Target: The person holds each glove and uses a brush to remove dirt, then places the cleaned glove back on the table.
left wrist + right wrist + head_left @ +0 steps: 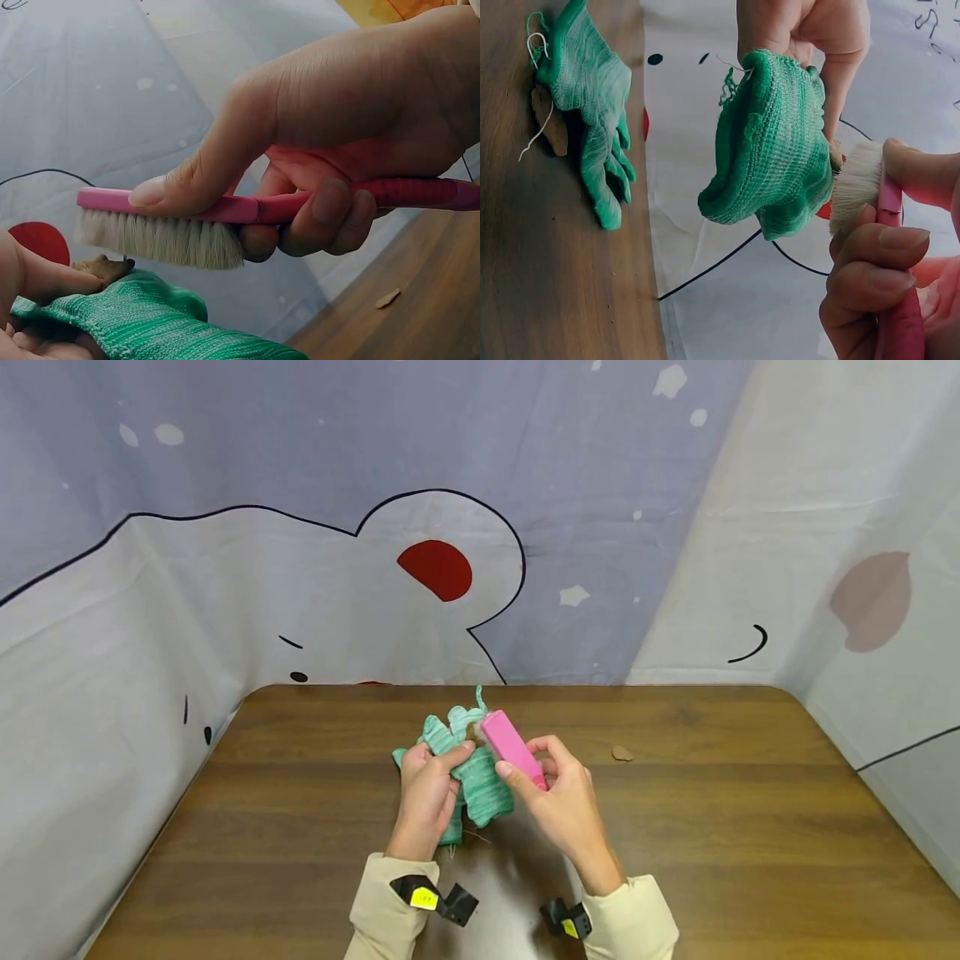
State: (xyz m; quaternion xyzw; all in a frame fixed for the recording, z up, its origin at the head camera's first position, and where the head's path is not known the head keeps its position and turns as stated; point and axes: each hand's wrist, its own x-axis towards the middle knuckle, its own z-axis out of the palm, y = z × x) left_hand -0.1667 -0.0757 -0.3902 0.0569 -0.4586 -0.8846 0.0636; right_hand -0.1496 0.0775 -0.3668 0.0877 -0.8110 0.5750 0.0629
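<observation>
Brown piece [114, 268] and green glove [169, 322] pinched by left fingers [60, 277]; pink brush [513, 749] gripped in right fingers [330, 206]. Bristles [161, 240] best stroked lightly away from left fingers, piece held steady.

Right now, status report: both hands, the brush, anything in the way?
Left hand holding green glove, small brown piece. Right hand gripping pink brush, bristles close to piece, contact unclear. Second glove on table, not between them.

Left grip [427, 783] pinching, right grip [566, 797] curled, both raised
</observation>
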